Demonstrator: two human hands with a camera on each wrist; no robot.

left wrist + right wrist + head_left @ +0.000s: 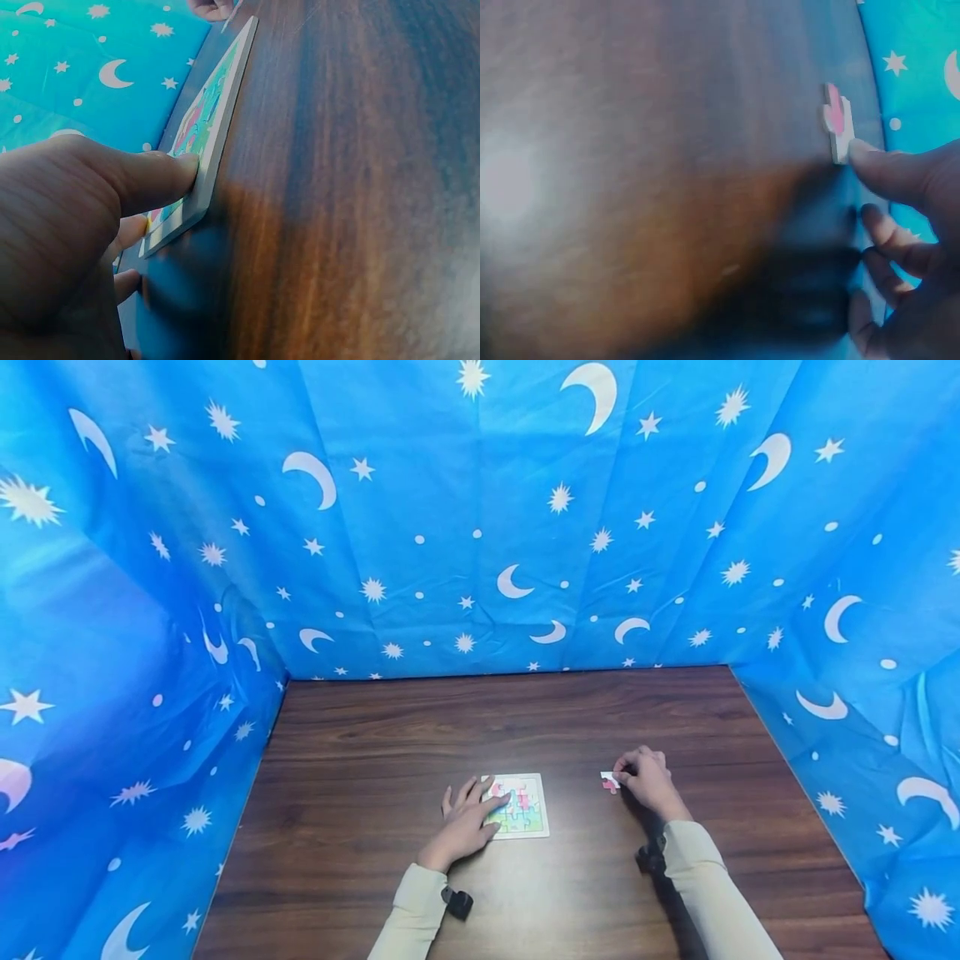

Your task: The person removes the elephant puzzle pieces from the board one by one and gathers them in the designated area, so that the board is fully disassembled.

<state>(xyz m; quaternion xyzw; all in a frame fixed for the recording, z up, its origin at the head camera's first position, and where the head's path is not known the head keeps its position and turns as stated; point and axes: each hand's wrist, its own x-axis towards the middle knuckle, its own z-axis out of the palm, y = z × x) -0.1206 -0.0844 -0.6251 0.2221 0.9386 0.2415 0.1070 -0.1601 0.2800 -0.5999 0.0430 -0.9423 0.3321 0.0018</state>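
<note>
A square jigsaw puzzle in a pale tray (545,814) lies flat on the table, its colourful pieces set inside the rim. My left hand (459,828) rests on its left side with fingers spread; in the left wrist view the thumb (161,180) presses on the near edge of the tray (217,161). To the right, apart from the tray, my right hand (651,783) pinches a pink and white puzzle piece (608,782) by its right end. In the right wrist view the thumb (889,169) touches this piece (838,124); the index finger is mostly hidden.
The dark wood table (360,735) carries the puzzle near its middle. Blue cloth (450,510) with white moons and stars hangs behind the table and along both sides. Each wrist wears a small black camera, as on the left wrist (458,903).
</note>
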